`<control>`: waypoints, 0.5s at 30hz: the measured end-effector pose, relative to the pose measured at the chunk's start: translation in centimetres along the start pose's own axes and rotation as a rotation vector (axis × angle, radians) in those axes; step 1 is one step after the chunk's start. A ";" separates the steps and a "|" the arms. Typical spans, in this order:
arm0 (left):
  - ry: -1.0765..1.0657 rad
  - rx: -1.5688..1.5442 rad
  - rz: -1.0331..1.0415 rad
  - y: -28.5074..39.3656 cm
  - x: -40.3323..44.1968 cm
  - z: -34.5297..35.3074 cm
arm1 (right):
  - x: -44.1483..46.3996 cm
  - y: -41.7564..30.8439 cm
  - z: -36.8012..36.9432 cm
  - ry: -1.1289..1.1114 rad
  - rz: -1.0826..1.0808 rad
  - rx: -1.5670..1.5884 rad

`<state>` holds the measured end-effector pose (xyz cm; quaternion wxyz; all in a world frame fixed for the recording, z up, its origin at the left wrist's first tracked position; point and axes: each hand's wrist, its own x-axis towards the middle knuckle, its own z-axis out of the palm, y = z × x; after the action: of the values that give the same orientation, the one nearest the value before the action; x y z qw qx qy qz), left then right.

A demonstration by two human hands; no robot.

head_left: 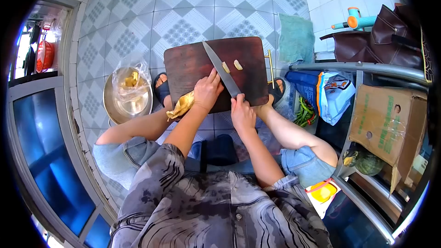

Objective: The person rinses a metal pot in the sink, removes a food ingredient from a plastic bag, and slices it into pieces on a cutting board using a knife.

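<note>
A dark wooden cutting board (pixel 183 64) lies low in front of me, between my feet. My right hand (pixel 243 113) is wrapped round the handle of a large knife (pixel 220 68), whose blade points up and to the left over the board. Beside the blade, my left hand (pixel 207 90) rests on the board with its fingers together near the blade's left edge; what lies under them is hidden. A yellowish wrinkled piece of food (pixel 183 105) is at the board's lower left, by my left wrist. Two small pale pieces (pixel 238 65) lie right of the blade.
Left of the board stands a metal basin (pixel 109 100) with a plastic bag (pixel 133 82) holding yellow pieces. At the right are green peppers (pixel 304 112), a blue and white bag (pixel 334 96), a cardboard box (pixel 379 121) on a metal rack (pixel 360 69), and a teal mat (pixel 295 39).
</note>
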<state>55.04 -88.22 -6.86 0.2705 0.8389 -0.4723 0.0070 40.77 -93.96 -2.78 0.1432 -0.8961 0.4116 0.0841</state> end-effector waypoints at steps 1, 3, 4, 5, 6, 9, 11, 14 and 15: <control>0.014 -0.032 0.005 0.0 0.0 0.0 | 0.9 -0.3 0.0 0.014 -0.034 0.025; 0.012 -0.032 0.003 -0.5 -0.2 0.6 | 3.4 -1.0 0.7 0.093 -0.126 0.068; 0.012 -0.032 0.008 -0.6 -0.3 0.8 | 4.4 -1.6 0.6 0.094 -0.125 0.069; 0.013 -0.030 0.011 -0.6 -0.3 0.7 | 5.1 -2.1 0.4 0.070 -0.126 0.067; 0.005 -0.032 -0.005 -0.5 -0.3 0.6 | 5.5 -2.6 0.0 0.049 -0.127 0.064; 0.021 -0.016 -0.011 -0.4 0.1 0.8 | 5.1 -2.1 -0.3 0.048 -0.116 0.047; 0.018 0.004 -0.009 -0.5 -0.3 0.6 | 3.1 -1.3 0.2 0.037 -0.105 0.059; 0.030 0.000 -0.015 -0.1 0.3 0.4 | -0.2 0.7 0.5 0.014 -0.014 0.025; 0.042 -0.014 -0.016 0.0 0.3 0.2 | -1.0 1.1 0.3 -0.001 0.004 0.003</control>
<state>55.19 -88.55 -6.93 0.2862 0.8404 -0.4598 0.0192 39.26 -93.78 -3.01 0.1447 -0.8950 0.4134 0.0842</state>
